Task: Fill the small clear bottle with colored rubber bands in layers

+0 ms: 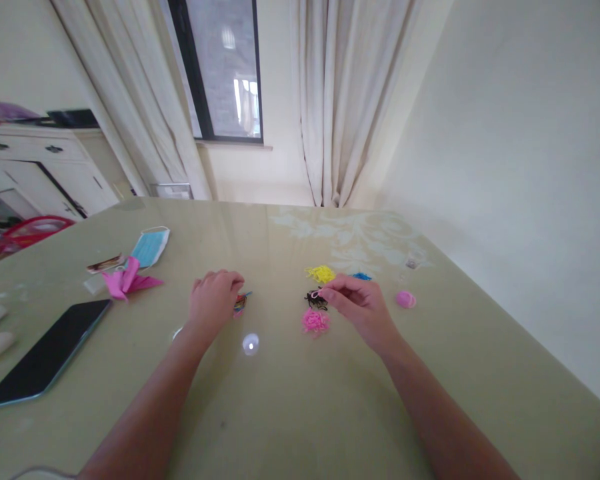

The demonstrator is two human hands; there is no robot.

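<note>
At the black pile (319,305), a pink loop (315,293) is pointing leftward, long axis roughly crosswise; the right hand (363,307), slanting inward, is pinching it by thumb and finger; the left hand (215,300), palm down, is curling beside a multicoloured pile (240,305); whether gripping, I cannot tell.

Soft, even light fills my view; round white glare (251,344) spots the glossy surface (300,413), the windowpane (225,73) shows bright patches, and fine detail blurs.
</note>
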